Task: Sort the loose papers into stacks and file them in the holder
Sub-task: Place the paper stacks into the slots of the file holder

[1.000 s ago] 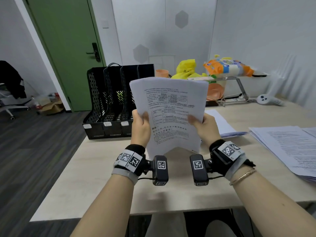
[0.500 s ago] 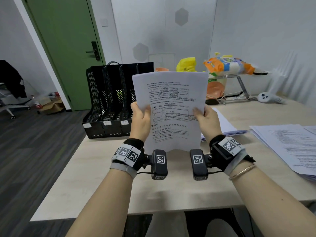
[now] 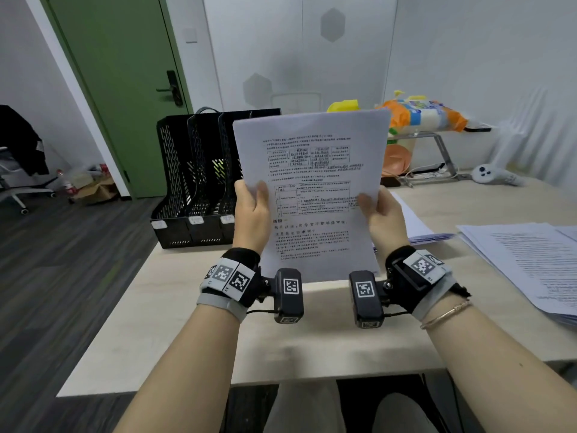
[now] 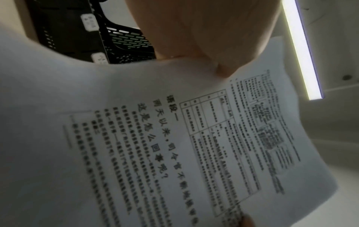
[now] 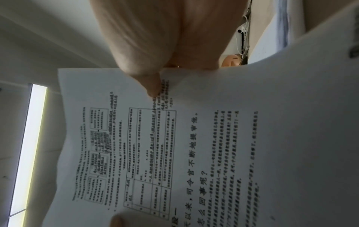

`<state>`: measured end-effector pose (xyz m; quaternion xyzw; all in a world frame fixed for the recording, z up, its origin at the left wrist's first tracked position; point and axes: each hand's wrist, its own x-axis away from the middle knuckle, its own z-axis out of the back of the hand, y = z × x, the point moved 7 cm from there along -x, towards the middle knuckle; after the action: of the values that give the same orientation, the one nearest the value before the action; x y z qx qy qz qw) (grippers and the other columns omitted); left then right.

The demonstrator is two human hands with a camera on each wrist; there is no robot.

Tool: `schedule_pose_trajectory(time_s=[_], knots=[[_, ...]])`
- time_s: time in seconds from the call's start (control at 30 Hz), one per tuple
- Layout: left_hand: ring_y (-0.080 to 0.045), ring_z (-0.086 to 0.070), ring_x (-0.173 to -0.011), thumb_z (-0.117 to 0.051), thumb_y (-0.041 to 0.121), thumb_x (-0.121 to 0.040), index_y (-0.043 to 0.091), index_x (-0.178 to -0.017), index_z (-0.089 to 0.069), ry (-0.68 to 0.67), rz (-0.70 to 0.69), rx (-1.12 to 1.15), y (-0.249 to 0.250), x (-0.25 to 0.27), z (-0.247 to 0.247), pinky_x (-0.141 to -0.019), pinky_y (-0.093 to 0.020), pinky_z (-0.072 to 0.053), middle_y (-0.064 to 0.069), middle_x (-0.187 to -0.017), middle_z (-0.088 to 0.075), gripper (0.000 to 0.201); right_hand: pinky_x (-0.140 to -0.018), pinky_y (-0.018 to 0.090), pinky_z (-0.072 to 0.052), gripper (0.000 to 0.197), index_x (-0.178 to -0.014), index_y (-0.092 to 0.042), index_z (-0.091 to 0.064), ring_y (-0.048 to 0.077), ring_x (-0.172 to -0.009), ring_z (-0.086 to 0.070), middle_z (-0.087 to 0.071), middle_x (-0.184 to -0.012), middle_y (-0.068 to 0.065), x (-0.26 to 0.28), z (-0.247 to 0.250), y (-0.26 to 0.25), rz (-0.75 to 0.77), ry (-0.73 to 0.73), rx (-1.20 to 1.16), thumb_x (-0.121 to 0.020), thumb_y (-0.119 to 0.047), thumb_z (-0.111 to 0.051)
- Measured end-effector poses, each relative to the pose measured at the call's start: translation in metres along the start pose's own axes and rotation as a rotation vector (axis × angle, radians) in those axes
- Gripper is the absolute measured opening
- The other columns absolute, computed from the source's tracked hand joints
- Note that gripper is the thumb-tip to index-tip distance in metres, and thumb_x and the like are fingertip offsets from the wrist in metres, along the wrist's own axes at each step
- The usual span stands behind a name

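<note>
the paper sheaf [image 3: 312,195], pinched at each side edge by the left hand [image 3: 251,214] and right hand [image 3: 382,218], has straightened and risen, squared for the holder [image 3: 199,176] beyond the fingers [image 3: 365,201].

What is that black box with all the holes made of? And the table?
The black file holder looks like matte plastic, though it might be thin metal: its walls are stiff and punched with rows of slots. The table looks like pale smooth wood laminate, showing faint grain.

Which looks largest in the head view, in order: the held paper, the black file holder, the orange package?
1. Held paper, though nearness to the camera enlarges it.
2. Black file holder, partly hidden behind the paper.
3. Orange package, farthest away.
</note>
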<state>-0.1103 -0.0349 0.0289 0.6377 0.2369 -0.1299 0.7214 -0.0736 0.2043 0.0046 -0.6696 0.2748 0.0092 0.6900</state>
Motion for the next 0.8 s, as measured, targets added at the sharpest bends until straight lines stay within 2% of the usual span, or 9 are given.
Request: schedule_pose_trajectory(time_s=[0.13,0.23,0.3,0.4,0.47,0.57,0.63,0.7,0.8], knots=[[0.000,-0.054,-0.094,-0.042,0.010,-0.099,0.010,-0.112,-0.036,-0.181,0.060,-0.019,-0.007,0.002,-0.014,-0.074,-0.010,-0.045,0.012,-0.102,-0.053,0.014,-0.091,0.041,-0.051,0.016,-0.109,-0.019,-0.055,0.019,-0.101,-0.062,-0.065,-0.110,0.003,0.001,0.000,0.018,-0.129,-0.038,0.064,-0.094,-0.012,-0.053],[-0.004,-0.052,-0.094,-0.040,0.006,-0.098,0.006,-0.118,-0.039,-0.220,0.071,-0.108,-0.013,0.010,-0.019,-0.068,-0.005,-0.042,0.010,-0.102,-0.054,0.019,-0.095,0.047,-0.048,0.018,-0.113,-0.013,-0.054,0.023,-0.104,-0.061,-0.063,-0.116,0.009,0.004,0.004,0.031,-0.213,-0.038,0.141,-0.095,-0.009,-0.050],[-0.004,-0.054,-0.094,-0.043,0.008,-0.098,0.009,-0.115,-0.040,-0.208,0.089,-0.097,-0.017,0.011,-0.018,-0.072,-0.009,-0.044,0.013,-0.100,-0.055,0.017,-0.090,0.036,-0.051,0.018,-0.112,-0.009,-0.055,0.022,-0.100,-0.060,-0.064,-0.112,0.010,0.001,0.012,0.021,-0.152,0.023,0.191,-0.094,-0.008,-0.050],[-0.013,-0.058,-0.096,-0.052,0.010,-0.095,0.009,-0.109,-0.039,-0.187,0.098,-0.080,-0.016,0.008,-0.014,-0.077,-0.023,-0.053,0.009,-0.097,-0.056,0.020,-0.070,0.014,-0.047,0.021,-0.114,-0.005,-0.057,0.021,-0.095,-0.059,-0.064,-0.105,0.008,-0.006,0.020,-0.007,-0.027,0.058,0.263,-0.094,-0.004,-0.049],[-0.015,-0.054,-0.099,-0.058,0.010,-0.091,0.008,-0.116,-0.038,-0.150,0.091,-0.121,-0.010,0.007,-0.008,-0.076,-0.019,-0.050,0.007,-0.100,-0.052,0.033,-0.075,0.027,-0.047,0.023,-0.113,-0.005,-0.060,0.027,-0.099,-0.059,-0.065,-0.105,0.011,-0.011,0.024,-0.022,0.042,0.046,0.377,-0.094,-0.006,-0.048],[-0.022,-0.036,-0.129,-0.070,0.018,-0.083,0.009,-0.141,-0.027,-0.026,0.008,-0.336,-0.003,-0.001,0.007,-0.110,-0.036,-0.033,-0.006,-0.137,-0.036,0.072,-0.091,0.046,-0.045,0.026,-0.110,-0.021,-0.065,0.031,-0.101,-0.058,-0.068,-0.106,0.009,-0.015,0.025,-0.038,0.092,0.018,0.597,-0.091,-0.014,-0.048],[-0.023,-0.024,-0.139,-0.072,0.026,-0.081,0.009,-0.147,-0.020,0.004,-0.050,-0.480,0.007,-0.003,0.011,-0.116,-0.039,-0.019,-0.010,-0.150,-0.024,0.086,-0.093,0.050,-0.043,0.027,-0.105,-0.030,-0.066,0.030,-0.103,-0.057,-0.068,-0.104,0.002,-0.013,0.022,-0.048,0.093,-0.027,0.694,-0.089,-0.017,-0.049],[-0.021,-0.036,-0.134,-0.068,0.030,-0.084,0.015,-0.142,-0.033,-0.095,-0.072,-0.500,0.012,-0.005,0.004,-0.112,-0.043,-0.028,-0.005,-0.143,-0.040,0.069,-0.094,0.047,-0.042,0.029,-0.098,-0.038,-0.067,0.028,-0.106,-0.055,-0.067,-0.100,-0.002,-0.011,0.013,-0.056,0.105,-0.104,0.789,-0.090,-0.017,-0.049],[-0.020,-0.062,-0.103,-0.059,0.030,-0.091,0.021,-0.110,-0.051,-0.259,-0.002,-0.310,0.016,0.002,-0.004,-0.086,-0.043,-0.052,0.002,-0.107,-0.063,0.022,-0.094,0.041,-0.041,0.032,-0.095,-0.037,-0.069,0.024,-0.110,-0.055,-0.070,-0.099,-0.003,-0.005,-0.002,-0.067,0.166,-0.185,0.871,-0.088,-0.013,-0.050]])
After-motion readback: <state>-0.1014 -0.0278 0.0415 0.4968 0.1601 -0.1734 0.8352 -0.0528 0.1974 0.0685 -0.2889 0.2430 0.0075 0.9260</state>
